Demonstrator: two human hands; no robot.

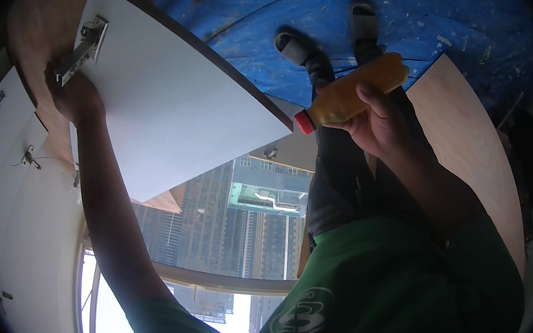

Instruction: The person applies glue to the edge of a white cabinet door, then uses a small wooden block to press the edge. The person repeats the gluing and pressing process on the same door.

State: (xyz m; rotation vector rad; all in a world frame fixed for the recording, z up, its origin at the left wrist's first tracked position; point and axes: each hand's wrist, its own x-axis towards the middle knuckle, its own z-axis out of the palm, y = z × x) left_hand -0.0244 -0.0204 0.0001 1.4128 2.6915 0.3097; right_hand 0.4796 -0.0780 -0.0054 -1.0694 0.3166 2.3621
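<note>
Here the person is standing over a white panel, most likely a cabinet door, that is lying tilted above a blue floor sheet. The left hand is reaching out to the panel's far corner and resting at its edge, just beside a metal hinge that is already sitting on the board; the fingers are curling under the edge, so whether they are gripping it or only steadying it I cannot tell. The right hand is wrapping tightly around an orange bottle with a red cap, holding it sideways near the panel's near corner, cap pointing at the board. The cap is looking closed, and nothing from the bottle is showing on the panel, so that part seems not yet begun. Other white doors with hinges are leaning at the left.
</note>
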